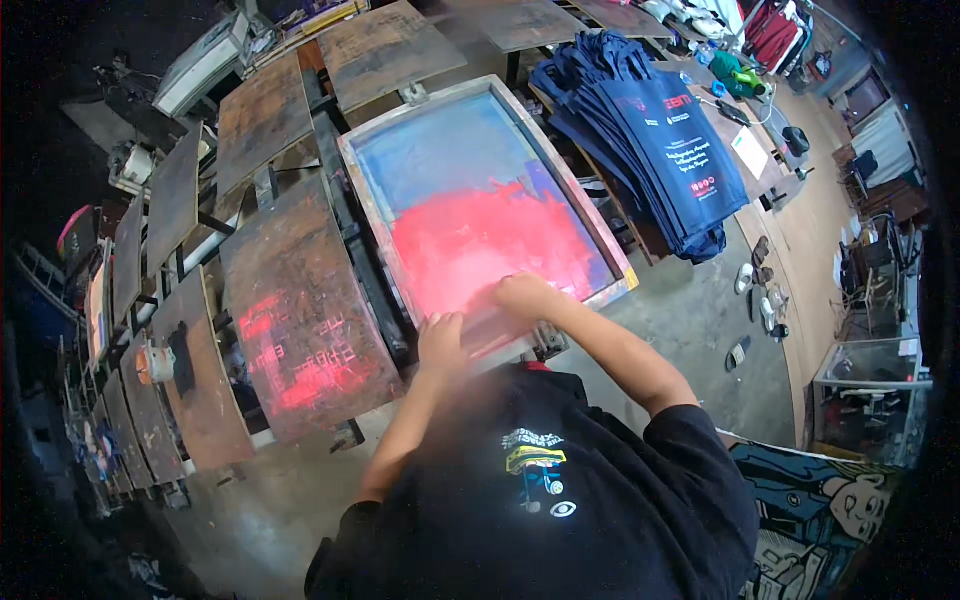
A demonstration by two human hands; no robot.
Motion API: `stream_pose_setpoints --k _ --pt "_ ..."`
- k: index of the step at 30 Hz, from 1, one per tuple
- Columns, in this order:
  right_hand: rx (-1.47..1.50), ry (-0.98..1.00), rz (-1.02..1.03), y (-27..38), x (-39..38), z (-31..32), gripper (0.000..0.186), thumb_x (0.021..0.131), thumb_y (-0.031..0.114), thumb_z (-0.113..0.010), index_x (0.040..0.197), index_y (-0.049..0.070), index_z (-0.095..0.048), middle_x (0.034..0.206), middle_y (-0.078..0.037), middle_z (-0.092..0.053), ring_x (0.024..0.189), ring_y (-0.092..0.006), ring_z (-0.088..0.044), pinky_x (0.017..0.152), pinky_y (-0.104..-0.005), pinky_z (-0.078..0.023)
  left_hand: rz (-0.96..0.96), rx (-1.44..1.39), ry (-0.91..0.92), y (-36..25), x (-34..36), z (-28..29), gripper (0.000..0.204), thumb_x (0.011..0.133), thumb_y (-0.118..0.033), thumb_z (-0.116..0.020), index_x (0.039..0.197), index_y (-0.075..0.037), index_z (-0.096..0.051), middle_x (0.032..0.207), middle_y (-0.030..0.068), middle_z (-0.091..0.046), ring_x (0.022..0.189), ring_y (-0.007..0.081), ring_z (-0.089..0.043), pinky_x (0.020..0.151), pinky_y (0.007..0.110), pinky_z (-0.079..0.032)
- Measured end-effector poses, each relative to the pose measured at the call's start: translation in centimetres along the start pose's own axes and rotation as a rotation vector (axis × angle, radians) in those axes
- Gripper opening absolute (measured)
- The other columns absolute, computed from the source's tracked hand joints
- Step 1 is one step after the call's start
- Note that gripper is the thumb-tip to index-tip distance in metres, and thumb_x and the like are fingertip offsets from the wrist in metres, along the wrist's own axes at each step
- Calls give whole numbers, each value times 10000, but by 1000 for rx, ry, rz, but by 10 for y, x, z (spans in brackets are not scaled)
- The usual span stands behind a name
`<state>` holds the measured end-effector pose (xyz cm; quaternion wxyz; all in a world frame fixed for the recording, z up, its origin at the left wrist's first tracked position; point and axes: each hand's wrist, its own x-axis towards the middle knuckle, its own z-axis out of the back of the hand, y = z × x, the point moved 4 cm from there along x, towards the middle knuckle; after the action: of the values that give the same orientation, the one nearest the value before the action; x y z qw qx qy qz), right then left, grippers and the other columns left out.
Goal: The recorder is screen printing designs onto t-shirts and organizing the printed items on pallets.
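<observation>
Gripping the squeegee at the near edge of the aluminium-framed printing screen, both hands look closed around it; red ink already covers the mesh's lower half.

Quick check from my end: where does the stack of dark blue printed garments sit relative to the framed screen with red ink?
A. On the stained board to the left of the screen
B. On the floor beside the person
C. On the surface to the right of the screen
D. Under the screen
C: the stack of dark blue garments lies on the surface right of the framed screen, where both hands, left hand and right hand, press at its near edge.
</observation>
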<state>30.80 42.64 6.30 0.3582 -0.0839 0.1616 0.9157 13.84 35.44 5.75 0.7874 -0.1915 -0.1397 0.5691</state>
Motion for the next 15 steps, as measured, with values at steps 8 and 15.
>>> stream_pose_setpoints --k 8,15 --pt "115 -135 132 -22 37 19 431 632 235 -761 1052 191 -673 880 -107 -700 852 -315 -687 725 -452 -544 108 87 -66 18 32 11 471 637 -210 -825 1029 -49 -620 980 128 -666 979 342 -587 835 456 -441" --pt "43 56 36 -22 35 32 372 593 272 -812 903 131 -663 849 -128 -696 847 -350 -675 728 -480 -521 72 81 -15 12 36 21 472 648 -293 -850 973 -30 -630 932 176 -667 945 390 -600 845 472 -458"
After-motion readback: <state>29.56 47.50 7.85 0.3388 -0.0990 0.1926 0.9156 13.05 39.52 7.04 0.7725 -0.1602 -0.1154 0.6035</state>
